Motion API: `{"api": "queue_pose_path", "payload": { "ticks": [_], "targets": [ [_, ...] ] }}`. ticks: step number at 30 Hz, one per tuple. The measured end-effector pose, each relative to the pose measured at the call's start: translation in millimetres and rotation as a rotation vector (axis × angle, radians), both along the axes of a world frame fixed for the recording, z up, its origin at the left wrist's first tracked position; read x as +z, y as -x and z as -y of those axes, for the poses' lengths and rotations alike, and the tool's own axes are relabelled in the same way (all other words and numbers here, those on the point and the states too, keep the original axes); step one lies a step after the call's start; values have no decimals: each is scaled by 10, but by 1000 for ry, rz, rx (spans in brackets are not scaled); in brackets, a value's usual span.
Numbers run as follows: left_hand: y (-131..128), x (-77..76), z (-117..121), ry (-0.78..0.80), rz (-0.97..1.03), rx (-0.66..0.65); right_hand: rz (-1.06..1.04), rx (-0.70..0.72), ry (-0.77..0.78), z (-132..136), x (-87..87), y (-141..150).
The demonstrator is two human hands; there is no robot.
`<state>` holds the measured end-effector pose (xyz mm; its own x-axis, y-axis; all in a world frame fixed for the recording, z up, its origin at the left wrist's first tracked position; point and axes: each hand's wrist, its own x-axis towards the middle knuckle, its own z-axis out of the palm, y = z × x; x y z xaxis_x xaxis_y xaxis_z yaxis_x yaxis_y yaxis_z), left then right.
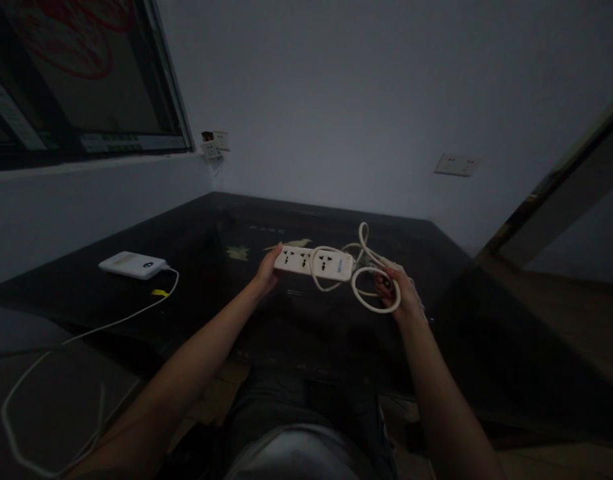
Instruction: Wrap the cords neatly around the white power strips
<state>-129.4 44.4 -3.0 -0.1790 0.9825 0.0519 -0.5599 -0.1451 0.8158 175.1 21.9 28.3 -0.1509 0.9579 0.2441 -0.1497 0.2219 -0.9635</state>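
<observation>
A white power strip (pixel 314 263) with three sockets is held up over the dark tabletop. My left hand (pixel 270 269) is closed on its left end. From the strip's right end comes its white cord (pixel 376 308), looped in several coils. One loop falls across the face of the strip near the right socket. My right hand (pixel 401 293) is closed around the bunched cord, beside the strip's right end. The plug cannot be made out clearly in the dim light.
On the left of the black table (pixel 186 233) lies a white power bank (pixel 133 265) with a white cable (pixel 116 325) hanging over the edge. Wall sockets (pixel 457 165) are on the back wall, and a loose socket box (pixel 212 148) sits by the window (pixel 86 73).
</observation>
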Motion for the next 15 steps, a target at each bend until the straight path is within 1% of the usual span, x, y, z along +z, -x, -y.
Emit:
{"api": "queue_pose_path", "payload": {
  "ticks": [3, 5, 8, 10, 12, 15],
  "targets": [
    [36, 56, 5, 50, 117, 34, -7, 34, 71, 33, 3, 37],
    [69, 90, 2, 38, 178, 61, -18, 33, 117, 49, 7, 64],
    [112, 108, -15, 18, 223, 101, -10, 3, 171, 59, -7, 104],
    [132, 97, -35, 11, 234, 143, 41, 10, 197, 69, -28, 128],
    [144, 79, -57, 5, 226, 182, 114, 69, 204, 93, -44, 146],
    [147, 55, -84, 6, 199, 242, 223, 204, 162, 162, -22, 161]
  ]
}}
